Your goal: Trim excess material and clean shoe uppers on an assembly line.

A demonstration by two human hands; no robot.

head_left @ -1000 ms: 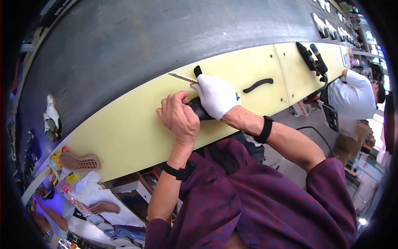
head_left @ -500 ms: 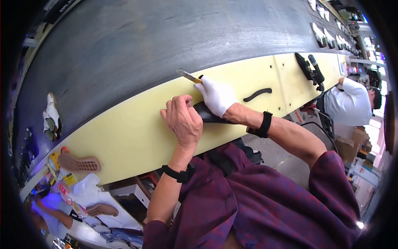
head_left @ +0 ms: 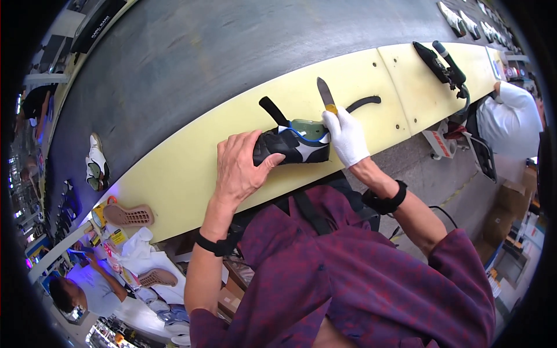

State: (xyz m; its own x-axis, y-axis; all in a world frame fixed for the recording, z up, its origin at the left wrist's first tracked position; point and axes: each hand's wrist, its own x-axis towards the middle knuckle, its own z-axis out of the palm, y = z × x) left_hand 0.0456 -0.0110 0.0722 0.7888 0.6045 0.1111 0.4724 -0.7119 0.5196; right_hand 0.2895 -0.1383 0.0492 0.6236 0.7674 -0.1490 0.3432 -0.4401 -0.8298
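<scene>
The shoe [head_left: 301, 154], black with white patches, lies on the yellow table [head_left: 185, 180] by its near edge, about mid-length. The bare left hand [head_left: 239, 165] grips its toe end, thumb on the near side. The gloved right hand [head_left: 347, 136] holds a knife [head_left: 325, 91], blade toward the far edge, at the heel end; whether glove meets shoe cannot be told. One black strip [head_left: 272, 110] extends from the shoe's far side; a curved strip [head_left: 364, 102] lies just beyond the glove. A brown sole [head_left: 126, 215] sits at the left end.
</scene>
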